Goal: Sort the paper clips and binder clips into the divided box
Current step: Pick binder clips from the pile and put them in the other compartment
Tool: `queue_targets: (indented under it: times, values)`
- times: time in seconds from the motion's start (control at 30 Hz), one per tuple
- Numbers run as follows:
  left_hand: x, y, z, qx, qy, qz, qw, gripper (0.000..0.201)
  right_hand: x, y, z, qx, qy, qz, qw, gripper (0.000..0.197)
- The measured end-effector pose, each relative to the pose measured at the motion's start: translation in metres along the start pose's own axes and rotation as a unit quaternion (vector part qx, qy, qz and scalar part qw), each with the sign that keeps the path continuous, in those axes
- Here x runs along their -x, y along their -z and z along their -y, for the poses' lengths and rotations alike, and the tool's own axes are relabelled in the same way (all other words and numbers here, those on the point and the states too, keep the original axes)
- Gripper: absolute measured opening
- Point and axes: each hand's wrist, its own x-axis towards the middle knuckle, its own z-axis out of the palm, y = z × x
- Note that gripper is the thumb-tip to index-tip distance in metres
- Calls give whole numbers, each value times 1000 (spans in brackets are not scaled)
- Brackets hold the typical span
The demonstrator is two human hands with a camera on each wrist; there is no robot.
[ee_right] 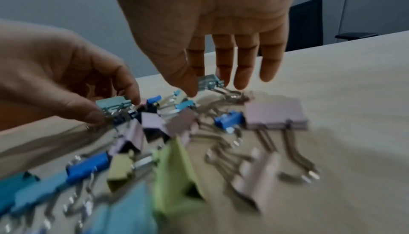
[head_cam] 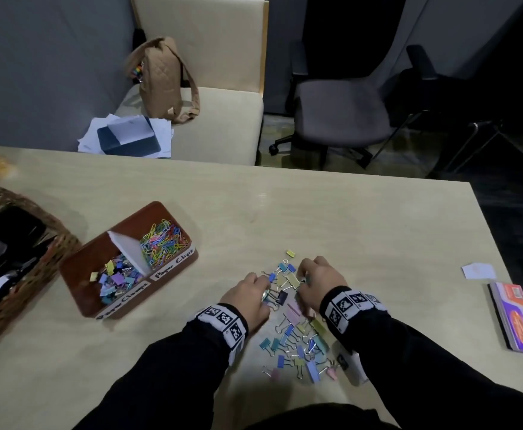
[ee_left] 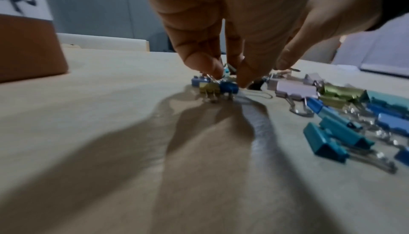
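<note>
Both hands work at the far end of a loose scatter of coloured binder clips (head_cam: 297, 333) on the pale wooden table (head_cam: 362, 231); the scatter runs from between the hands back toward the person's body. The left hand (head_cam: 247, 297) reaches down with curled fingers, and its fingertips (ee_left: 212, 70) pinch a small bunch of binder clips at the table surface; a blue one and a yellow-green one show just under the tips in the left wrist view. The right hand (head_cam: 320, 279) is just beside it, fingers pointing down over the clips; its thumb and first finger close on a pale teal binder clip (ee_right: 209, 82), while the other three fingers (ee_right: 243, 62) hang straight and free; the picture is blurred there, so the pinch looks likely rather than certain. A large pink binder clip (ee_right: 275, 115) lies flat on the table below those free fingers, with a small blue one to its left.

The divided box (head_cam: 77, 274), brown and oblong, stands on the table well apart to the left of the hands; its far compartment holds a heap of coloured paper clips (head_cam: 162, 240), its near compartment a heap of binder clips, with a white divider (head_cam: 130, 252) between them and handwritten labels along the side facing the person. A woven basket (head_cam: 36, 259) sits left of the box; a notepad (head_cam: 516, 318) lies near the right table edge.
</note>
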Motion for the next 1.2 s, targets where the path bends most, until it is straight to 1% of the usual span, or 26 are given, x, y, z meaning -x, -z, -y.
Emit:
queue_targets:
  times: [0.07,0.1,0.13,0.2,0.27,0.37,0.47,0.5,0.57,0.6,0.67,0.7,0.77,0.83,0.93,1.0,1.03,1.13,1.2]
  values:
    - [12,11,5,89,58,-48,993,23,-1,2,19,-78,2,0,997,17]
    - [18,17,9,122,91,-73,986,12,-1,4,31,-127,8,7,992,19]
    - [25,22,16,153,124,-96,976,8,0,4,45,-182,13,23,983,23]
    - [43,32,37,225,194,-124,947,21,3,3,76,-268,15,67,961,32]
    - [65,45,60,277,239,-159,917,24,4,-4,107,-303,25,116,945,35]
    - [94,66,94,282,277,-254,883,20,5,-16,154,-310,56,196,929,31]
    - [110,88,118,272,303,-343,847,15,9,-22,199,-321,94,239,912,29]
    - [113,94,125,266,313,-358,839,14,11,-23,213,-324,107,240,909,27]
    - [116,104,136,254,326,-367,833,11,15,-23,237,-326,130,240,905,24]
    - [116,107,140,252,330,-367,833,13,15,-24,248,-332,134,240,902,24]
    - [117,113,145,260,329,-363,832,24,13,-28,264,-353,136,233,896,27]
    - [117,114,146,271,322,-361,832,30,11,-30,269,-354,136,224,898,28]
    - [118,113,149,300,307,-356,830,38,11,-32,273,-356,143,205,900,35]
    - [119,107,155,294,297,-351,838,38,9,-31,266,-385,140,192,892,36]
    - [119,97,154,252,269,-350,861,29,9,-23,239,-434,122,161,878,37]
    - [116,90,144,229,231,-355,877,23,7,-17,211,-423,119,116,891,36]
    - [113,86,137,229,212,-345,885,22,6,-15,195,-414,113,94,899,34]
    - [97,71,120,252,168,-261,916,28,1,-8,142,-379,59,35,923,29]
    - [85,62,106,243,149,-206,936,24,-2,-3,108,-351,28,2,936,28]
